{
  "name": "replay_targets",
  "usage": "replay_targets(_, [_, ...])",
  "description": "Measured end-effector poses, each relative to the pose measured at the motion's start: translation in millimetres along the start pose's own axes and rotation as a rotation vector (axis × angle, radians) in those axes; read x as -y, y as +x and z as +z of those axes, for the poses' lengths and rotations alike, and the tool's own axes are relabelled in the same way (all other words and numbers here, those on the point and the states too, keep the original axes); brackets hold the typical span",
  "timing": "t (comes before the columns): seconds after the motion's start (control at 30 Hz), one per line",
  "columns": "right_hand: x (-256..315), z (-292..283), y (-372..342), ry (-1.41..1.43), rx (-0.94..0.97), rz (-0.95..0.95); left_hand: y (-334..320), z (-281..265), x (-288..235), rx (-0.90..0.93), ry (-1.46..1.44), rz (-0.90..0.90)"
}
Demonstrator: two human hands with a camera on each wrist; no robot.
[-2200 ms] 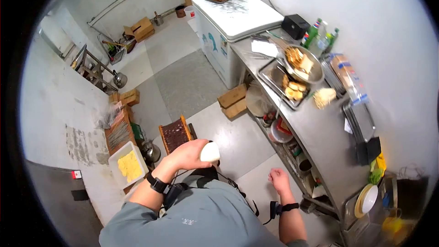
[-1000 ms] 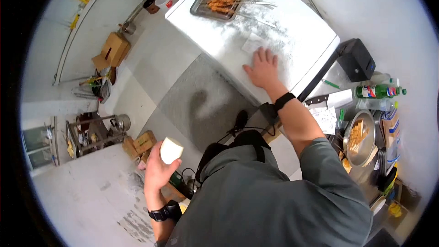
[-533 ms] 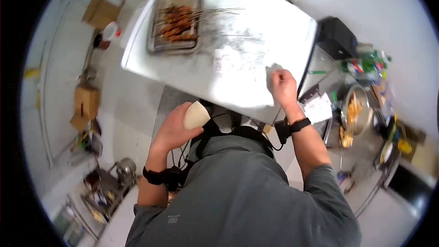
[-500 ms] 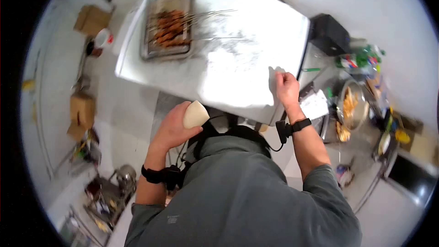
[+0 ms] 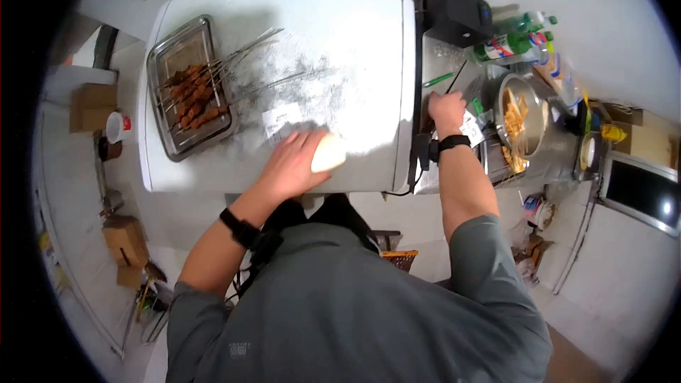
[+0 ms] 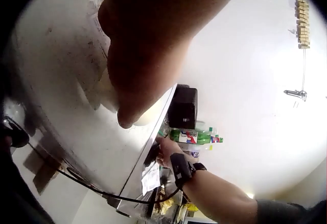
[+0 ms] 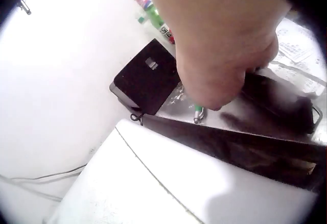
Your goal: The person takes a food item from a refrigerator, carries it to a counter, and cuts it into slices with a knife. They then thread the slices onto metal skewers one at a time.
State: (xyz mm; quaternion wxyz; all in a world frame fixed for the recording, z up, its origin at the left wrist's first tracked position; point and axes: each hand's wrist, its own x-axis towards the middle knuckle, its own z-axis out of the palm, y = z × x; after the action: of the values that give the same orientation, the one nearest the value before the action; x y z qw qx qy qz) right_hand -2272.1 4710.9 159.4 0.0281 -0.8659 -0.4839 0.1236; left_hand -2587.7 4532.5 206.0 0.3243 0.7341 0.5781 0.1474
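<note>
My left hand (image 5: 292, 164) holds a pale, rounded block (image 5: 328, 154) at the front part of the white freezer lid (image 5: 355, 50); whether the block touches the lid cannot be told. Beside the lid, over the metal counter, my right hand (image 5: 447, 110) has its fingers curled round a dark-handled knife, whose thin dark blade (image 5: 458, 75) points away, seen edge-on. The right wrist view shows the dark handle (image 7: 278, 101) under the right hand (image 7: 225, 60). A green pen (image 5: 438, 79) lies close by. Printed paper (image 5: 471, 128) is partly hidden by the right wrist.
On the lid are a metal tray (image 5: 157, 92) of meat skewers and a paper slip (image 5: 282, 119). A black box (image 5: 457, 14), green bottles (image 5: 505, 45) and a steel bowl (image 5: 537, 128) with skewered food stand along the counter. A cable (image 7: 56, 175) runs beside the freezer.
My right hand has left the lid for the counter and taken hold of the knife. My left hand, still holding the pale block, has come forward over the lid. The head view has turned.
</note>
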Motion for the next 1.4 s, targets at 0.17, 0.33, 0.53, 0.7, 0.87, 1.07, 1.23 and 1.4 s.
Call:
replay_targets(0.17, [-19.3, 2.8, 0.6, 0.001, 0.067, 0.032, 39.5, 17.9, -14.3, -0.036, 0.033, -0.068])
replay_targets(0.33, [-46.8, 12.0, 23.4, 0.104, 0.139, -0.131, 56.9, 40.2, -8.1, -0.168, 0.088, 0.030])
replay_targets(0.53, [-52.0, -1.8, 12.2, 0.184, -0.003, -0.213, 32.1, 32.3, 8.5, -0.181, -0.043, -0.012])
replay_targets(0.7, [-68.1, -25.5, -8.1, 0.238, -0.165, -0.284, 20.7, 36.1, 12.1, -0.226, -0.055, 0.004])
replay_targets(0.87, [-65.1, -85.3, -89.5, 0.397, 0.030, -0.280, 21.1, 31.3, 3.9, -0.264, -0.038, 0.029])
replay_targets(1.07, [-53.1, -97.6, -202.1, 0.462, 0.282, -0.425, 27.5, 40.6, 11.2, -0.306, -0.067, 0.126])
replay_targets(1.23, [-45.9, -64.7, -246.4, 0.314, 0.266, -0.523, 29.7, 42.0, 16.3, -0.323, -0.120, 0.160])
replay_targets(1.4, [-30.4, -66.5, -260.0, 0.182, 0.192, -0.641, 31.8, 41.3, 15.8, -0.363, -0.109, 0.233])
